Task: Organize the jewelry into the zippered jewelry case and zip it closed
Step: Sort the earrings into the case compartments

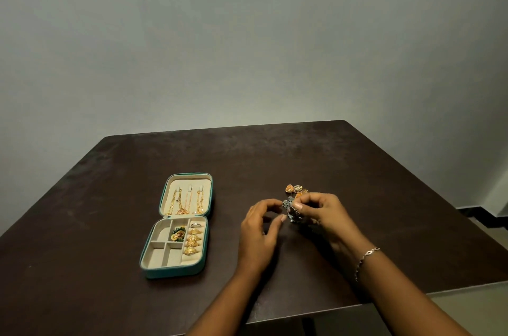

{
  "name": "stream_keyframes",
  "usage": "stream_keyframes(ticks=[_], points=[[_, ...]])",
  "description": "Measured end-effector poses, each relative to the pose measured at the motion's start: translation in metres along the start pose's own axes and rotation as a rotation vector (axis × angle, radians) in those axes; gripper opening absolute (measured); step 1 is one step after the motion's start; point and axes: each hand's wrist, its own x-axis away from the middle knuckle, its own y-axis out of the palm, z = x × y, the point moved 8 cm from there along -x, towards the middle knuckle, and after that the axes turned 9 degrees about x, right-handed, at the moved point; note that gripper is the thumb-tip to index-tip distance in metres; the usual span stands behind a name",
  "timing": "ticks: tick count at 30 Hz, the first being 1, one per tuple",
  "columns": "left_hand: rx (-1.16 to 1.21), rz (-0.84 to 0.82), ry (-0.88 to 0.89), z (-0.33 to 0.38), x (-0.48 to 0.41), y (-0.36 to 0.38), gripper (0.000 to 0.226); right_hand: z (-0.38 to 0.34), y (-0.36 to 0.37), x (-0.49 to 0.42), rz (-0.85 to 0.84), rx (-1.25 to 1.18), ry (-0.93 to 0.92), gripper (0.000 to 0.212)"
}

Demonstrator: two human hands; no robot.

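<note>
The jewelry case, teal outside and lined in beige velvet, is laid open flat on a dark matte table, its long axis running away from the viewer with the lid at the far end. Gold chains are hung lengthwise in the lid; gold rings are seated in the right-hand column of the base, beside a green-and-gold ornament. Right of the case, a dark grey filigree piece is pinched by the right hand. The left hand is held beside it, thumb and forefinger narrowly apart; contact cannot be determined. Gold domed earrings are seen just beyond. A chain bracelet is worn on the right wrist.
</note>
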Motion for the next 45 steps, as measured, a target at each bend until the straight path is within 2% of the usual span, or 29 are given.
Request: stream_keyframes(ticks=[3,11,18,22,26,29,32,38,42,45], points=[[0.055,0.012,0.009,0.002,0.000,-0.002,0.021,-0.003,0.015,0.005,-0.052,0.010,0.014,0.017],[0.123,0.071,-0.076,-0.007,-0.001,-0.010,0.007,-0.008,0.020,0.005,-0.033,0.123,-0.051,0.007],[0.186,0.128,-0.148,-0.017,-0.001,-0.012,0.004,-0.023,-0.023,-0.033,0.246,0.617,-0.141,0.012],[0.199,0.135,-0.196,-0.018,-0.002,-0.015,0.026,-0.013,-0.022,-0.060,0.228,0.894,-0.079,0.008],[0.180,0.145,-0.207,-0.021,-0.002,-0.016,0.026,-0.006,-0.015,-0.069,0.227,1.028,-0.038,0.018],[0.166,0.159,-0.211,-0.023,-0.001,-0.018,0.025,-0.008,-0.012,-0.067,0.250,1.085,-0.049,0.017],[0.169,0.165,-0.231,-0.025,-0.001,-0.018,0.025,-0.006,-0.012,-0.069,0.253,1.058,-0.051,0.014],[0.176,0.169,-0.241,-0.026,0.000,-0.019,0.027,-0.006,-0.020,-0.068,0.216,0.833,-0.037,0.010],[0.200,0.181,-0.242,-0.025,0.000,-0.019,0.014,-0.013,-0.020,-0.056,0.161,0.612,-0.072,0.012],[0.225,0.195,-0.240,-0.027,0.000,-0.020,0.015,-0.008,-0.014,-0.046,0.105,0.327,-0.030,0.022]])
